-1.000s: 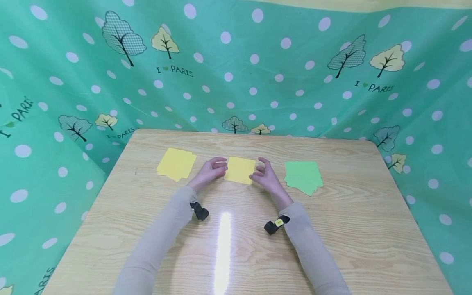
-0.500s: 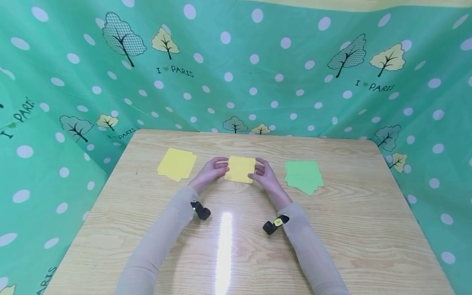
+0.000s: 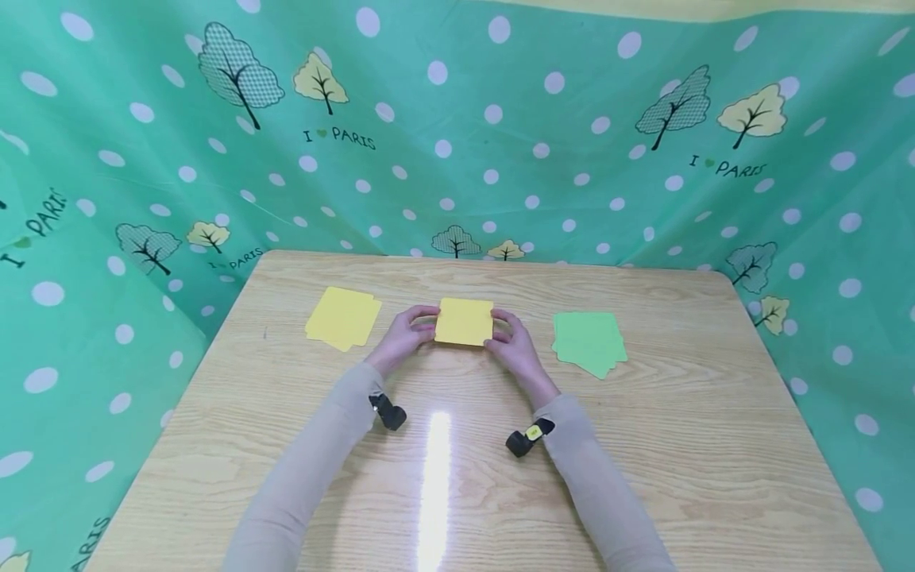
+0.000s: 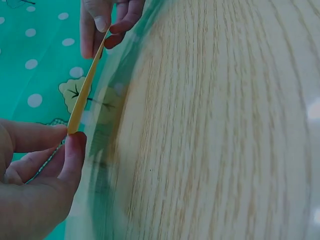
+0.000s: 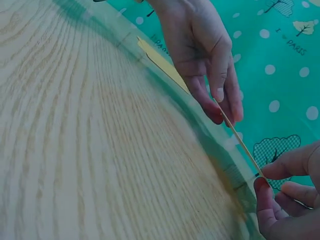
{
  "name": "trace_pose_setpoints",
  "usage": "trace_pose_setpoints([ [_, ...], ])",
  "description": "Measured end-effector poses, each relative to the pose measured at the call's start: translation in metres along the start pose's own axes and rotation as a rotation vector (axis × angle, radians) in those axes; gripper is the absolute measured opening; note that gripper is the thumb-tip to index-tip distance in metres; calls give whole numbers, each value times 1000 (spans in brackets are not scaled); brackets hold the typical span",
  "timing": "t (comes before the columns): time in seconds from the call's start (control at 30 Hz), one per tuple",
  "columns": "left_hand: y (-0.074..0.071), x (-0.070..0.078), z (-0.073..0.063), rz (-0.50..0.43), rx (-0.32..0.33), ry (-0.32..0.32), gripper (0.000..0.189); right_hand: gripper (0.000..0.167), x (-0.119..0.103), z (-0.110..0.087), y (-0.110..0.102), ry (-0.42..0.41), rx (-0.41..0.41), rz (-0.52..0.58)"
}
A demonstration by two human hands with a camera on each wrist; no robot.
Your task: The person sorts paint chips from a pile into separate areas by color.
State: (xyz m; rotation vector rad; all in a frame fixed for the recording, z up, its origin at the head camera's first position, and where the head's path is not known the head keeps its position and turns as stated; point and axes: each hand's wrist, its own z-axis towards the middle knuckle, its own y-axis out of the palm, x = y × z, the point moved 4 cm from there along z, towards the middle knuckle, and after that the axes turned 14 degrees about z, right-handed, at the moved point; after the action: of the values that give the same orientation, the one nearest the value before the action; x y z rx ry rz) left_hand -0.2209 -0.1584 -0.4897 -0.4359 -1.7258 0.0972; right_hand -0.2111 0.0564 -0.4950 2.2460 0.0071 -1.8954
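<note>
A yellow square card, slightly bowed, is held up between my two hands near the far middle of the table. My left hand pinches its left edge between thumb and fingers. On the opposite edge my right hand does the same. In the left wrist view the card shows as a thin strip, above the table surface, with fingertips at both ends. The right wrist view also has the card edge-on, my right hand at its lower end and my left hand at its upper end.
Several yellow cards lie in an uneven pile left of my hands. To the right rests an uneven pile of green cards. The wooden table ends at a green dotted curtain. A bright reflection streaks the tabletop in front.
Both hands have closed in on the card's edges from the sides and now pinch it. The card has come up off the table, moving slightly toward the back in the head view.
</note>
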Motion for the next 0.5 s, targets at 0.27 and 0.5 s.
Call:
trace_pose_setpoints([
  [0.27, -4, -2, -2, -19, 27, 16, 49, 60, 2, 1, 6, -35, 9, 30],
  [0.5, -18, -7, -7, 20, 50, 29, 50, 60, 5, 4, 21, -65, -13, -1],
])
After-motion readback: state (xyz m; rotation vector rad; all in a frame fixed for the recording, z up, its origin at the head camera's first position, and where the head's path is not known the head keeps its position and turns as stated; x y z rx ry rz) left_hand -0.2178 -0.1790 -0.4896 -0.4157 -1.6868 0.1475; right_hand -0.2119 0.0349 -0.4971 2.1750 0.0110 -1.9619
